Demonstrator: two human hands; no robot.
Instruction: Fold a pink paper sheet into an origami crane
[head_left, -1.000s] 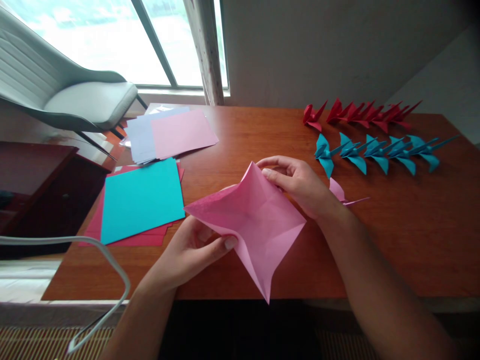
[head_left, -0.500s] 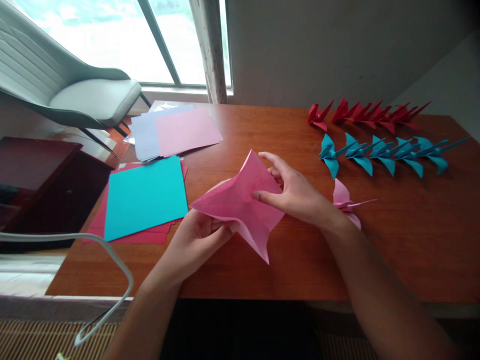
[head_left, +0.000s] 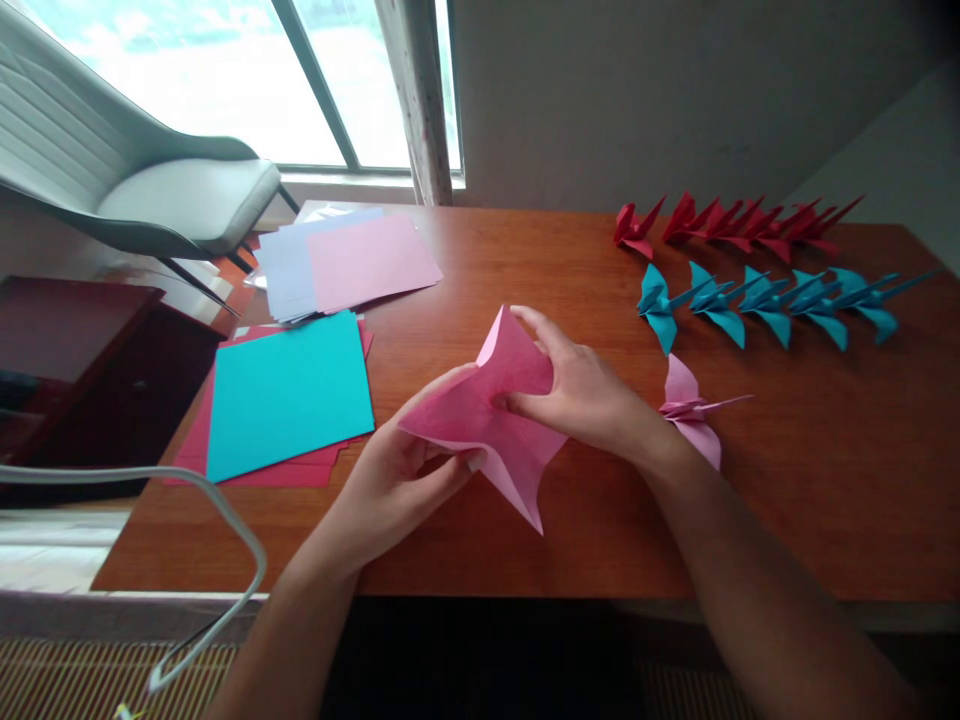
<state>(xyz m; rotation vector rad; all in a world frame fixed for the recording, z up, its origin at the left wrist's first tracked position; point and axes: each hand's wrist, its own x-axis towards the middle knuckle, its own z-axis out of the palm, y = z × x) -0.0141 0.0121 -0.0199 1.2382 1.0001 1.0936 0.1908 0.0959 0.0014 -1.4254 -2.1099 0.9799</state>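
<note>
One pink sheet [head_left: 517, 440] is held by your left hand [head_left: 397, 470]; your right hand [head_left: 589, 395], gripping it too, has shifted toward its middle, seemingly gathering it inward.

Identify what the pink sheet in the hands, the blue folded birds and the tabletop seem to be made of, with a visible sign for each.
Pink sheet: matte paper, apparently thin; it bends into soft curves.
Blue folded birds: probably matte paper too; flat wings with crisp points.
Tabletop: wood or wood-look laminate, slightly glossy; brown grain shows.
</note>
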